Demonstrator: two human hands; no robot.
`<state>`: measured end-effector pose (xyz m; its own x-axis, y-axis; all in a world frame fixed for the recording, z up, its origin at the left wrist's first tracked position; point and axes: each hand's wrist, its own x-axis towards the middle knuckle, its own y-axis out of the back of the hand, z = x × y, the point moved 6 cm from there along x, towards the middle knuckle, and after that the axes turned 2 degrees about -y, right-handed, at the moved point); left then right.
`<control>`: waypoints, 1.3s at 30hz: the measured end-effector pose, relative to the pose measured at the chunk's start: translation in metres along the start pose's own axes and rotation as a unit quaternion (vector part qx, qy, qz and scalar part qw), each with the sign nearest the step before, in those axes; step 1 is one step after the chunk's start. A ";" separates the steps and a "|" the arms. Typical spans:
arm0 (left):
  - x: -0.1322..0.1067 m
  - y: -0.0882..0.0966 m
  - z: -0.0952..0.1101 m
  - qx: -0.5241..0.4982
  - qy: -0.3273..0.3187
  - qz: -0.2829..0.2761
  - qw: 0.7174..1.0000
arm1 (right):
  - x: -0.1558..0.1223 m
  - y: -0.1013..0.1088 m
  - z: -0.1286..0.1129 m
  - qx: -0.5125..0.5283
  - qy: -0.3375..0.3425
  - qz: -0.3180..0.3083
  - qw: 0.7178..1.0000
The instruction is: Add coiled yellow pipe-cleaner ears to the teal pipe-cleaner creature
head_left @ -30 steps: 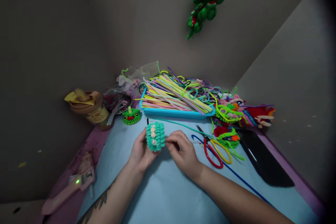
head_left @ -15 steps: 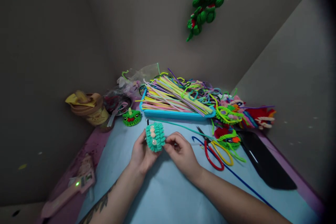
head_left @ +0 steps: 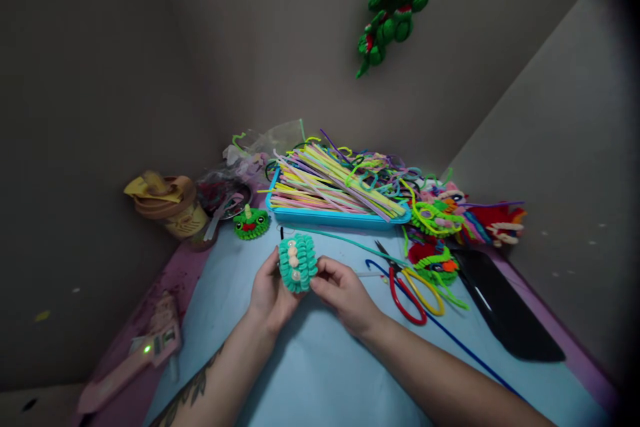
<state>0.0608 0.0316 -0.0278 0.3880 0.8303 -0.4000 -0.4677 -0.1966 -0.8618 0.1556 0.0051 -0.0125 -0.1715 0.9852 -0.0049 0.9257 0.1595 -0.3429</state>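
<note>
A teal pipe-cleaner figure [head_left: 297, 261] with pale beads down its front is held upright above the light blue table [head_left: 310, 360]. My left hand [head_left: 267, 290] cups it from the left and behind, fingers closed on it. My right hand [head_left: 343, 290] touches its right side, with thumb and fingers pinched against it. A long teal pipe cleaner [head_left: 350, 241] trails from the figure toward the right.
A blue tray [head_left: 330, 217] of coloured pipe cleaners stands behind. A small green figure [head_left: 251, 222] sits at left, beside a tan container [head_left: 167, 203]. Red and yellow scissors [head_left: 413, 287], more pipe-cleaner figures [head_left: 440, 240] and a black object [head_left: 505, 307] lie right. A pink glue gun [head_left: 135, 360] lies near left.
My right hand has moved left and closed in against the teal figure's right side. The figure has turned slightly. The left hand stays put.
</note>
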 end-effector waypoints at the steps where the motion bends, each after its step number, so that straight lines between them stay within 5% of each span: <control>1: 0.000 0.000 0.000 0.001 0.000 -0.001 1.000 | 0.000 0.000 -0.001 -0.007 0.006 -0.001 1.000; 12: -0.002 -0.001 0.002 0.016 0.006 -0.008 1.000 | -0.004 0.002 -0.017 -0.151 0.097 0.007 0.984; 17: -0.007 -0.002 0.003 0.039 0.031 -0.016 0.999 | -0.006 0.001 -0.015 -0.097 0.113 -0.038 0.988; 23: -0.018 -0.005 0.008 0.093 0.056 -0.130 0.986 | -0.004 0.011 0.001 0.057 -0.003 -0.010 0.998; 28: -0.029 -0.014 0.006 0.131 0.061 -0.231 0.962 | -0.006 0.003 -0.004 0.108 -0.031 -0.038 0.993; 39: -0.008 0.002 0.005 0.172 0.088 -0.125 0.973 | 0.000 0.013 0.002 0.223 -0.139 0.043 0.964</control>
<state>0.0530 0.0268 -0.0251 0.6397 0.7213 -0.2655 -0.5682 0.2112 -0.7953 0.1673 0.0068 -0.0186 -0.2414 0.9288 -0.2810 0.7146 -0.0258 -0.6991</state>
